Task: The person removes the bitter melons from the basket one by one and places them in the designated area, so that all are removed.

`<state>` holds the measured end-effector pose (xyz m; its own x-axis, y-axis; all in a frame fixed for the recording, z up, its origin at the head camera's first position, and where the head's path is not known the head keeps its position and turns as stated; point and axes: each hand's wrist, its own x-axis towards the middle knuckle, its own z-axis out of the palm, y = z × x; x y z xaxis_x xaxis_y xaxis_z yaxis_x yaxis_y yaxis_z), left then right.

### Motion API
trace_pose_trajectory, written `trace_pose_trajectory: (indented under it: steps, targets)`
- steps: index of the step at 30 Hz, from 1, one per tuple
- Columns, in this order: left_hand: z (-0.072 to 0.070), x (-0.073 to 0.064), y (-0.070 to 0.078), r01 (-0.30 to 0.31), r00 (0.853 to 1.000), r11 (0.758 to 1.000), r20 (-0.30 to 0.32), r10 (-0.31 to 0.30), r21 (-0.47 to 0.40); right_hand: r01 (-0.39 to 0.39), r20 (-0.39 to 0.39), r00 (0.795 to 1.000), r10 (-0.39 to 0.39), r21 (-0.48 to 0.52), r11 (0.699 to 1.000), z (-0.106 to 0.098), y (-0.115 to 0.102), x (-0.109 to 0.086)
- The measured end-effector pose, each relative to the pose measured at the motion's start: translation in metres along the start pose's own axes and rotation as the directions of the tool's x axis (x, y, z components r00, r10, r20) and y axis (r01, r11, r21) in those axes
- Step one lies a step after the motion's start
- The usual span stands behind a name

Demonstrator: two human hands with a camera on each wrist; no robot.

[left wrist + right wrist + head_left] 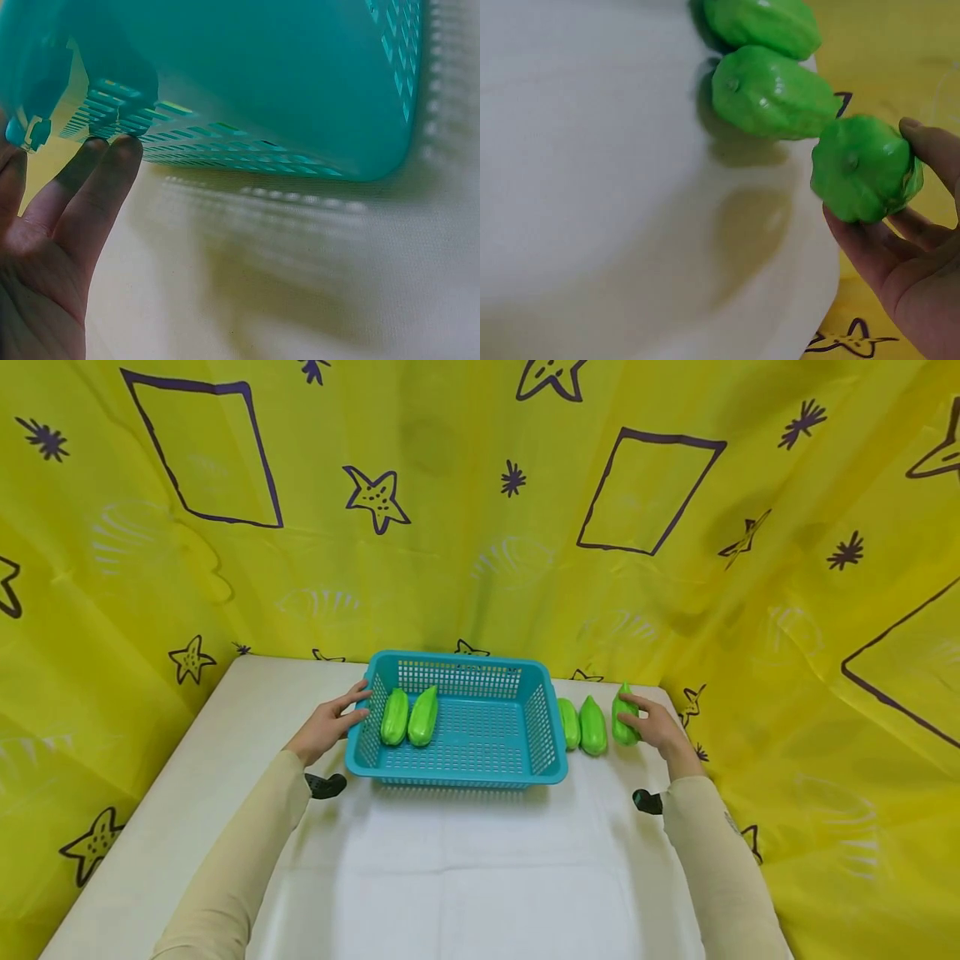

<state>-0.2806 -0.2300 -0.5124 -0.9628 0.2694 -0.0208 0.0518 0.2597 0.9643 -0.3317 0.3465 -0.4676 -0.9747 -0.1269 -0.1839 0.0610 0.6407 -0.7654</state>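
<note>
My right hand (651,723) holds a green ribbed gourd (864,169) between thumb and fingers. In the right wrist view it casts a separate shadow on the white table. Two similar gourds, one (592,727) nearer the hand and another (569,724) against the basket, lie to its left. The blue-green plastic basket (465,781) has slotted walls and contains two more gourds (394,717) at its left end. My left hand (330,724) is at the basket's left side, fingers extended, with fingertips (124,144) against the slotted wall in the left wrist view.
The white cloth-covered table (450,877) stretches toward me in front of the basket. A yellow patterned curtain (450,577) hangs close behind the table and along its right side. Dark wrist-worn pieces (326,787) show beside both sleeves.
</note>
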Motion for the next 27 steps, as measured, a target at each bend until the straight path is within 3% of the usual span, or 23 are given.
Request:
trace_pose_trajectory:
  steps: [9, 16, 23, 27]
  targets:
    - [0.0, -0.001, 0.003, -0.017, 1.0, 1.0, 0.016, 0.017, 0.003, -0.039, 0.025, 0.999, 0.041, -0.071, 0.997, 0.003, 0.017, 0.011]
    - [0.001, -0.001, 0.003, 0.004, 1.0, 1.0, 0.006, -0.004, 0.004, -0.081, 0.026, 0.996, 0.085, -0.128, 0.988, 0.003, 0.02, 0.019]
    - [0.004, -0.01, 0.023, 0.008, 1.0, 1.0, 0.016, -0.008, -0.016, -0.104, 0.05, 0.992, 0.112, -0.135, 0.985, 0.01, 0.019, 0.021]
    - [0.001, -0.006, 0.012, -0.001, 1.0, 1.0, 0.016, 0.001, -0.008, -0.102, 0.055, 0.992, 0.113, -0.163, 0.981, 0.015, 0.017, 0.021]
